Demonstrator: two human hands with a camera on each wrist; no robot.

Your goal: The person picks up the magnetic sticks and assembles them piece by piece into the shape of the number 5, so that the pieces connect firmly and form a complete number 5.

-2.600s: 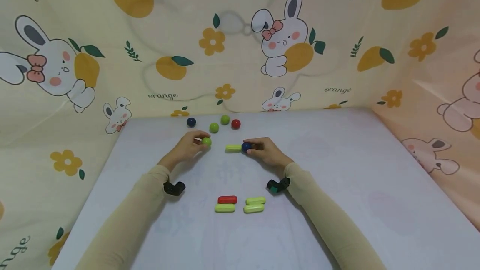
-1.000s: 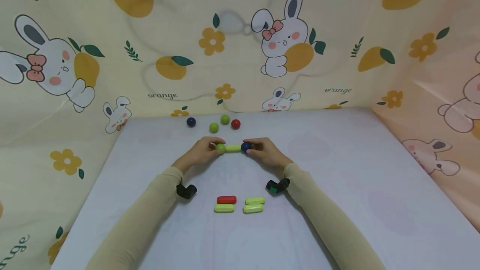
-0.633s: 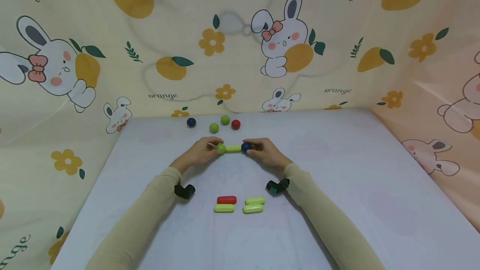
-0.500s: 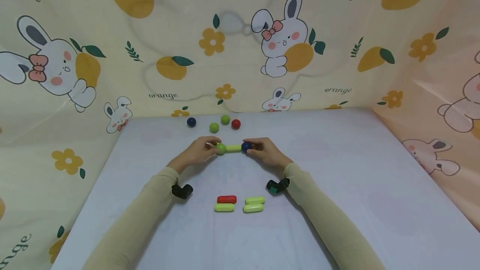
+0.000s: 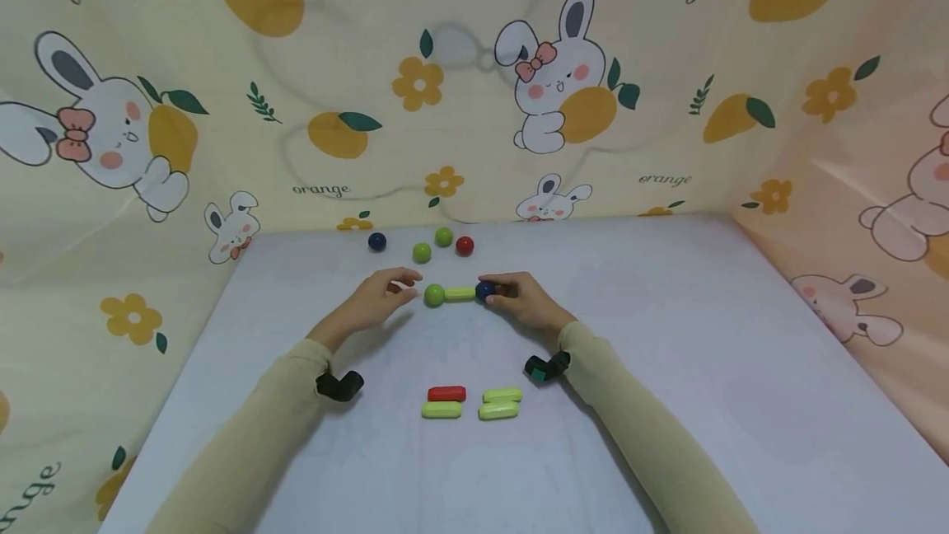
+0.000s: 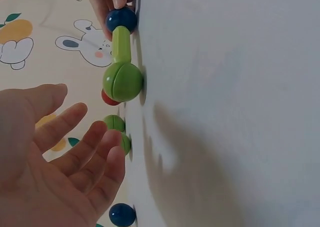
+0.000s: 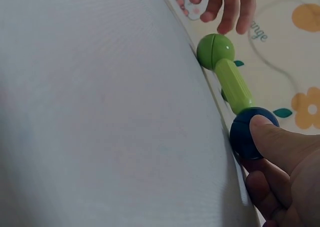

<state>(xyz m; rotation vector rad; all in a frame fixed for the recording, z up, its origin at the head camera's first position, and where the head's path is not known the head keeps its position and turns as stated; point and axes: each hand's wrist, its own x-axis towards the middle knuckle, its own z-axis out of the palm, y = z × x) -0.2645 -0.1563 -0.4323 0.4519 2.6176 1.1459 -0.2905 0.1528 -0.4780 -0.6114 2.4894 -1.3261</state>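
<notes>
A light green rod (image 5: 460, 293) joins a green ball (image 5: 434, 295) at its left end to a dark blue ball (image 5: 485, 292) at its right end. My right hand (image 5: 530, 301) pinches the blue ball between thumb and fingers, as the right wrist view also shows on the blue ball (image 7: 250, 132). Just left of the green ball, my left hand (image 5: 374, 300) is held apart from it with fingers spread. In the left wrist view, that hand (image 6: 60, 157) holds nothing, and the green ball (image 6: 123, 82) sits beyond its fingertips.
Behind the hands lie a dark blue ball (image 5: 377, 241), two green balls (image 5: 422, 252) and a red ball (image 5: 465, 245). Nearer me are a red rod (image 5: 447, 394) and several light green rods (image 5: 498, 410). A printed cloth (image 5: 460, 130) stands behind the white table (image 5: 638, 287).
My left hand brought the green ball right to the rod's left end, then let go and drew back left. The right hand has kept its hold on the blue ball.
</notes>
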